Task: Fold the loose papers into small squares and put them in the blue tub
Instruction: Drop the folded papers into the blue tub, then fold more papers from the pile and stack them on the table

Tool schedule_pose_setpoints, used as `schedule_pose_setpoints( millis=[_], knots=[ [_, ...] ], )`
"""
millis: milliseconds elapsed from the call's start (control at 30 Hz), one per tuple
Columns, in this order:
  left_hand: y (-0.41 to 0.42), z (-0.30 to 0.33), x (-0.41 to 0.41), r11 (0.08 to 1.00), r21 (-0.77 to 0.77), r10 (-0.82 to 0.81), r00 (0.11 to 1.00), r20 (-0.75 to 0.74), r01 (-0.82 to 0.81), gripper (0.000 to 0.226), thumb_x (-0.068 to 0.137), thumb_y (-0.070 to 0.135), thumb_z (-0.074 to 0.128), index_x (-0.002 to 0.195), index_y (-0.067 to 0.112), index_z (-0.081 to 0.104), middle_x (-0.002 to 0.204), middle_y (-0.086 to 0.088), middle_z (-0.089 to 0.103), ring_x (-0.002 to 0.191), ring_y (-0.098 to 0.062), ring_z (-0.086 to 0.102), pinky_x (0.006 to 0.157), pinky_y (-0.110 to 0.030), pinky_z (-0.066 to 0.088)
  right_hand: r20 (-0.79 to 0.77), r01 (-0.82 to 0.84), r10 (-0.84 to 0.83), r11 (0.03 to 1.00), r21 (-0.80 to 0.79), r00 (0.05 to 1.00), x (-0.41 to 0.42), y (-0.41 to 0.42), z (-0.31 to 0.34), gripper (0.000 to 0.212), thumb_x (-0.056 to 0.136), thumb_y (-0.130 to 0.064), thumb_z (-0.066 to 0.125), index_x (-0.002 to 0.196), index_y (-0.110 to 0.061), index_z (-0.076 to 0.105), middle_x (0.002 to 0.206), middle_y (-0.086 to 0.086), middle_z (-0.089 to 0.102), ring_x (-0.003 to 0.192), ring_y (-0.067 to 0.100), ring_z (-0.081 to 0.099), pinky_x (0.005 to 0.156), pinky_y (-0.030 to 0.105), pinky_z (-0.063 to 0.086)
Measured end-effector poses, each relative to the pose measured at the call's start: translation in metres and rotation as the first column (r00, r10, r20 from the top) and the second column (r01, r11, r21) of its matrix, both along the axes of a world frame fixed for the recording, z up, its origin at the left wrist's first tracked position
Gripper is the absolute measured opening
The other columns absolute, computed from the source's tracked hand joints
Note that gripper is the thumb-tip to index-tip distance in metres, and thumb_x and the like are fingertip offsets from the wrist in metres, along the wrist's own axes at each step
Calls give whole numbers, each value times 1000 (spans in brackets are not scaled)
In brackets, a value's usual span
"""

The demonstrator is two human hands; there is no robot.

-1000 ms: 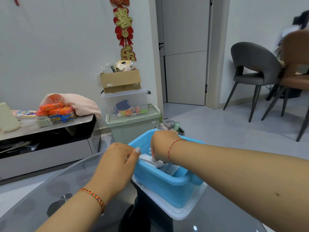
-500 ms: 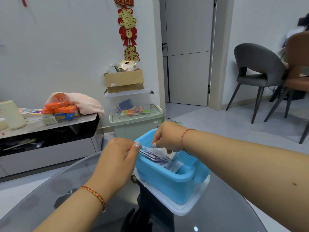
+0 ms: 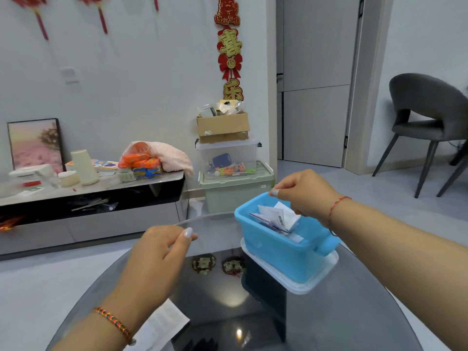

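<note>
The blue tub [image 3: 276,252] stands on a white lid [image 3: 301,287] at the far right of the round glass table [image 3: 228,307]. Several folded papers [image 3: 277,219] lie inside it, one showing a barcode. My right hand [image 3: 304,191] hovers just over the tub's far rim with loosely curled fingers, and I see nothing pinched in it. My left hand [image 3: 159,259] hangs over the table to the left of the tub, fingers loosely curled and holding nothing. A loose white paper [image 3: 162,325] lies on the glass under my left forearm.
Beyond the table stand a low TV cabinet [image 3: 88,198] with clutter on top and stacked storage boxes [image 3: 233,178] topped by a cardboard box. A grey chair [image 3: 428,127] is at the right by the doorway.
My left hand has let go of the tub's rim and drawn back to the left. My right hand has lifted out of the tub, leaving the folded papers inside.
</note>
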State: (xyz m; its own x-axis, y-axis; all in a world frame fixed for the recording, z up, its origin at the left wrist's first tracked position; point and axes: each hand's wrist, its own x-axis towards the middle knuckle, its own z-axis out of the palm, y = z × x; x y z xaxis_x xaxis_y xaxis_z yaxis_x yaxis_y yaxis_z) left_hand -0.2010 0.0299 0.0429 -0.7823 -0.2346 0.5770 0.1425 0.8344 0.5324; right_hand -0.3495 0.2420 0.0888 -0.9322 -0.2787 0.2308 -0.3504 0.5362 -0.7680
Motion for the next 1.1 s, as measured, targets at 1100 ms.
schedule_pose_setpoints(
  millis=[1100],
  knots=[
    [-89, -90, 90, 926, -349, 354, 664, 659, -147, 68, 73, 64, 63, 130, 31, 46, 125, 9, 56, 110, -16, 53, 84, -26, 41, 389, -149, 232, 961, -231, 891, 210, 10, -120, 9, 87, -12, 64, 82, -10, 72, 56, 8, 40, 37, 5, 37, 39, 11, 33]
  ],
)
